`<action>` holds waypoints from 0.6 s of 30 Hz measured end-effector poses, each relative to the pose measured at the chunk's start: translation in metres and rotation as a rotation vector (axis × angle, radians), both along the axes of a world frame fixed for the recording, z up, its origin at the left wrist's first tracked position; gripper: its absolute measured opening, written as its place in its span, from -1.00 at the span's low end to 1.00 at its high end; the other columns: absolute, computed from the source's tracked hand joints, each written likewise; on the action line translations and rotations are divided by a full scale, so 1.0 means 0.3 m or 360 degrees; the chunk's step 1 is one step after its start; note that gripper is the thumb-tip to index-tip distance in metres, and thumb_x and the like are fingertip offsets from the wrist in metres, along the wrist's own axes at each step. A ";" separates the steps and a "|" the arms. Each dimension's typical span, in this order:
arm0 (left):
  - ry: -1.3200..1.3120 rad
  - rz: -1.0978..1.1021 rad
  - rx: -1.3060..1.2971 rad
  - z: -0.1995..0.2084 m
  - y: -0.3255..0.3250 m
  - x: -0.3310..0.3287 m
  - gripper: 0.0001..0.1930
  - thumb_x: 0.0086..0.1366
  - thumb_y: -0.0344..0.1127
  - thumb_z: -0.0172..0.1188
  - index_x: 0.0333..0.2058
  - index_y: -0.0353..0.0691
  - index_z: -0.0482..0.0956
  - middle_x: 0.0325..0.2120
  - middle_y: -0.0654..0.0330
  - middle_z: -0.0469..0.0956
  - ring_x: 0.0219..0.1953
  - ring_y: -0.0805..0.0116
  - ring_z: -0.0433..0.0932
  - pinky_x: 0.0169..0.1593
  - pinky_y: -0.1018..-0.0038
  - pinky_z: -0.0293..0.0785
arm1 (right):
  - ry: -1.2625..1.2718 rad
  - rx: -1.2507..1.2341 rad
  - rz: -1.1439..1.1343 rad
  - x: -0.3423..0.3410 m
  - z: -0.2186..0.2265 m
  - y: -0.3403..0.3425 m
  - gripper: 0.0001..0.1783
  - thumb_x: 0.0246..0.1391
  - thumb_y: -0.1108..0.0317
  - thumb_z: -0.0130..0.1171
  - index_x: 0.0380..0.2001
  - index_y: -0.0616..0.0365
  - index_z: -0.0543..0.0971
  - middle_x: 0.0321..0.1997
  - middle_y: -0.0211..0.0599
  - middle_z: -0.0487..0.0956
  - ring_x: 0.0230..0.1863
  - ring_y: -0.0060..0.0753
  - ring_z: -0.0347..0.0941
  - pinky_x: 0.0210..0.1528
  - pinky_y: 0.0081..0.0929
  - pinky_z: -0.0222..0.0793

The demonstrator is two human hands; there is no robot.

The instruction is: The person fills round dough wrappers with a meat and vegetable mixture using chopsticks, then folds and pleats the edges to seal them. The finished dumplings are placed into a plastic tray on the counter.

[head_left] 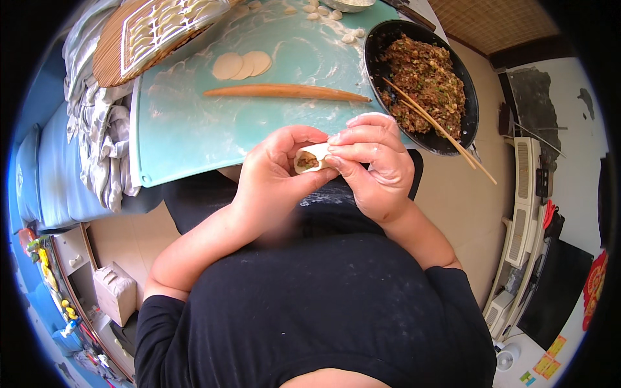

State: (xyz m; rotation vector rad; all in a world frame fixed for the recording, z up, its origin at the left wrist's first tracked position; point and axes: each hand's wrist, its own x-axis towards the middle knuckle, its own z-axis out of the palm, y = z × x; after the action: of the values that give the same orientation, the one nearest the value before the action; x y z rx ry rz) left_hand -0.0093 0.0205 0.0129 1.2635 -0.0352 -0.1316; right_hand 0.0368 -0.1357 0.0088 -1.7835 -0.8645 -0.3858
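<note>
Between my two hands is a partly folded dumpling [312,159], its brown filling showing through the gap on the left side. My left hand [275,165] cups it from below and the side, thumb and fingers round the wrapper. The thumb and fingers of my right hand [375,158], dusted with flour, pinch its right edge. Just beyond my hands a tapered wooden rolling pin [288,92] lies across the mat. Behind the pin are several flat round wrappers [242,65], partly overlapping.
At the right stands a black pan [475,107] of minced filling [427,77], with wooden chopsticks [446,132] jutting over its rim. A round woven tray [110,64] with rows of dumplings sits far left. Dough pieces [315,11] and a bowl [349,5] are at the back of the floury green mat [168,142].
</note>
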 end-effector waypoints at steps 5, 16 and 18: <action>0.0045 -0.0047 0.0063 -0.013 0.018 0.005 -0.60 0.03 -0.65 0.17 -0.12 -0.37 0.32 -0.24 0.17 0.46 -0.19 0.47 0.47 -0.12 0.58 0.45 | 0.0154 -0.0046 0.0032 0.002 0.011 0.007 -0.83 -0.29 0.50 0.27 -0.49 0.13 0.60 -0.25 -0.33 0.52 -0.22 -0.29 0.36 -0.13 -0.44 0.27; 0.0094 -0.0036 -0.0044 -0.016 0.016 0.005 -0.64 0.01 -0.56 0.25 -0.18 -0.33 0.39 -0.31 0.23 0.48 -0.27 0.56 0.47 -0.23 0.61 0.44 | 0.0971 0.0474 0.0310 -0.013 -0.046 -0.011 -0.81 -0.08 0.58 0.15 -0.30 0.22 0.54 -0.08 -0.16 0.44 -0.09 -0.37 0.39 -0.05 -0.49 0.32; -0.0167 0.0024 0.0305 -0.036 0.033 0.015 -0.65 0.01 -0.56 0.25 -0.18 -0.33 0.39 -0.31 0.24 0.48 -0.28 0.54 0.48 -0.22 0.60 0.45 | 0.1451 0.0747 0.0510 -0.023 -0.017 -0.003 -0.77 -0.05 0.60 0.12 -0.24 0.25 0.50 -0.04 -0.14 0.42 -0.06 -0.38 0.39 -0.04 -0.51 0.36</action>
State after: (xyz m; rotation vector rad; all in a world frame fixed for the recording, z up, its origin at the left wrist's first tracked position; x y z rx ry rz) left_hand -0.0047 0.0303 0.0020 1.4614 -0.1056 -0.0564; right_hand 0.0300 -0.1366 0.0036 -1.1523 -0.3387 0.3981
